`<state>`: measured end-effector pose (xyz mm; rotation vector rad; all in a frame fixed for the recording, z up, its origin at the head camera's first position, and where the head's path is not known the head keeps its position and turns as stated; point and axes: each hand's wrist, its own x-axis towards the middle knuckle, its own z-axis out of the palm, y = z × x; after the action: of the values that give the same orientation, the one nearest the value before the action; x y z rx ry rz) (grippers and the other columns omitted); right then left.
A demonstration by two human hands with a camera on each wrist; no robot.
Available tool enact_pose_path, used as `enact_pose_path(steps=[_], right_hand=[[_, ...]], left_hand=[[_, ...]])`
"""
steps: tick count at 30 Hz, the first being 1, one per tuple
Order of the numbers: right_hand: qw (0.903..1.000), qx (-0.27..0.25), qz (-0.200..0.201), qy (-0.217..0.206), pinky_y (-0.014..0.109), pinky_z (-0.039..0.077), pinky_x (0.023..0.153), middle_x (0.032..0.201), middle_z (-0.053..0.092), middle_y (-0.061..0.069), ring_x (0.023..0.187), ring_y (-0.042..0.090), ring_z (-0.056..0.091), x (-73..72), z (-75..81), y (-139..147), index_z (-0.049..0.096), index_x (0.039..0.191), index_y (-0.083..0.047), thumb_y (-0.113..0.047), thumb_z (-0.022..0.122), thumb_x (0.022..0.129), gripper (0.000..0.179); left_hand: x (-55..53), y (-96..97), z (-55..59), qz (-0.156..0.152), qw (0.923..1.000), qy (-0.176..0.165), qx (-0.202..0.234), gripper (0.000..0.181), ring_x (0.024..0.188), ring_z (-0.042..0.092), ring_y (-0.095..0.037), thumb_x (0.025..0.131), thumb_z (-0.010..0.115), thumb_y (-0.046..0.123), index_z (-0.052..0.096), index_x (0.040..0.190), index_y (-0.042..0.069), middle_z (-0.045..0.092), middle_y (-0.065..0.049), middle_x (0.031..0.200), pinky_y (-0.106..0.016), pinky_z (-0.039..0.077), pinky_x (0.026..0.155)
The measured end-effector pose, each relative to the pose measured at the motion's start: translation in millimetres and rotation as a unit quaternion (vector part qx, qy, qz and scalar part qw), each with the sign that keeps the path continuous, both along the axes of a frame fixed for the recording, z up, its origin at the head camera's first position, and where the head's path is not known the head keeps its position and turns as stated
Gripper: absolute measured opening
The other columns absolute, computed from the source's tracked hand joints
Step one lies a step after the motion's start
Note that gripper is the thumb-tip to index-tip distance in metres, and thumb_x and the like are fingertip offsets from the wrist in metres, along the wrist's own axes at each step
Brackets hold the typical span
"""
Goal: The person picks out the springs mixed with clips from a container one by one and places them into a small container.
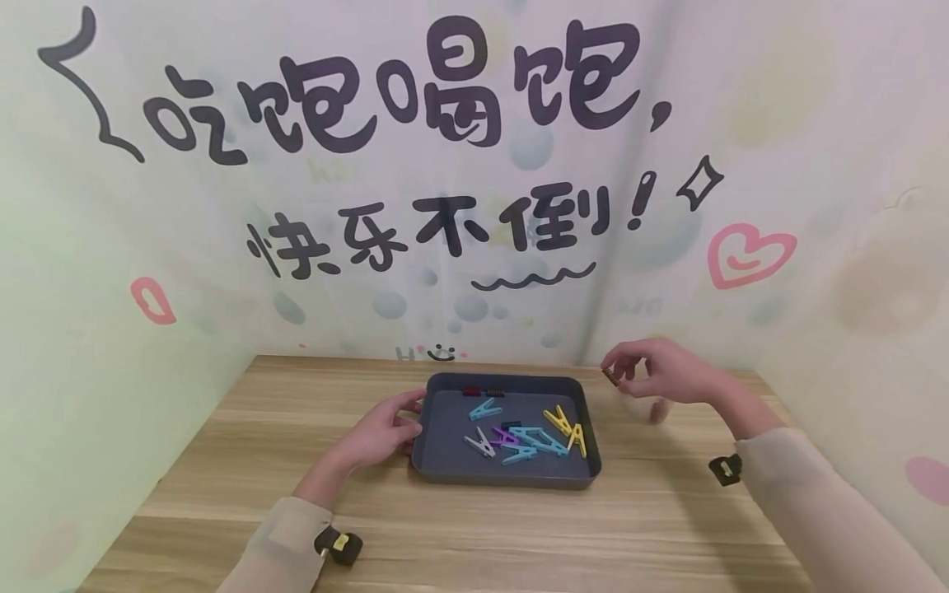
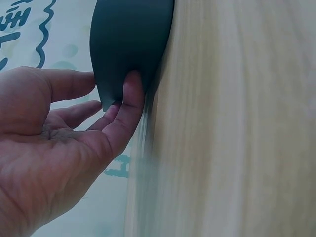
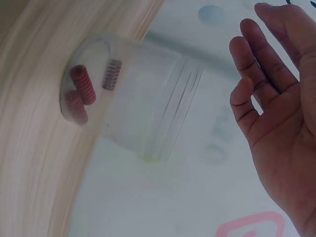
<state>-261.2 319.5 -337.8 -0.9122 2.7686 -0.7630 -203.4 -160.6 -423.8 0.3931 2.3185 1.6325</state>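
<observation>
My left hand point(image 1: 384, 428) holds the left end of the dark grey tray point(image 1: 511, 480); in the left wrist view its fingers point(image 2: 132, 96) bear on the outer wall. Above the table, right of the tray, my right hand point(image 1: 667, 372) pinches a small brown coil spring point(image 1: 611, 376) between thumb and fingertips. Just below that hand stands a clear plastic jar point(image 3: 143, 103), with two red springs point(image 3: 83, 85) and one dark spring point(image 3: 112, 75) at its bottom. The right wrist view does not show the pinched spring.
In the tray lie several light blue clothespins point(image 1: 485, 409), two yellow ones point(image 1: 558, 420), a purple one point(image 1: 506, 436) and a pale grey one point(image 1: 480, 443). A red spring point(image 1: 471, 392), a brown spring point(image 1: 495, 393) and a dark spring point(image 1: 511, 425) lie there too. A printed wall sheet point(image 1: 445, 313) backs the wooden table point(image 1: 474, 535).
</observation>
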Motion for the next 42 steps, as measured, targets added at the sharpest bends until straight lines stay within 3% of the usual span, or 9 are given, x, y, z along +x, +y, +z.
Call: enact_pose_path(steps=[17,27,42], right_hand=[[0.9987,-0.012,-0.015,0.048,0.029,0.056,0.074,0.097,0.072,-0.009,0.09,0.014,0.065,-3.3,2.8,37.8,0.076,0.119,-0.016,-0.004,0.082,0.09,0.032],[0.9983,-0.003,-0.025,0.052,0.036,0.059,0.083,0.097,0.072,-0.008,0.091,0.013,0.065,-2.2,-5.0,55.6,0.076,0.12,-0.011,-0.002,0.08,0.091,0.032],[0.9939,0.019,-0.041,0.1,0.03,0.053,0.075,0.093,0.063,-0.008,0.088,0.013,0.056,-8.1,-9.3,70.5,0.076,0.118,-0.016,-0.004,0.084,0.087,0.034]], left_hand=[[-0.5,-0.8,0.5,0.002,1.0,0.004,0.002,0.061,0.112,0.067,-0.036,0.104,0.054,-0.007,0.033,0.161,-0.009,0.048,-0.034,0.145,-0.044,0.064,0.081],[1.5,-1.2,-3.6,-0.007,1.0,0.001,-0.006,0.062,0.113,0.066,-0.036,0.104,0.055,-0.007,0.032,0.161,-0.01,0.048,-0.033,0.146,-0.042,0.064,0.081],[0.2,-0.8,-1.0,-0.003,1.0,0.002,-0.001,0.061,0.112,0.066,-0.035,0.104,0.054,-0.007,0.033,0.161,-0.008,0.047,-0.033,0.147,-0.042,0.064,0.08]])
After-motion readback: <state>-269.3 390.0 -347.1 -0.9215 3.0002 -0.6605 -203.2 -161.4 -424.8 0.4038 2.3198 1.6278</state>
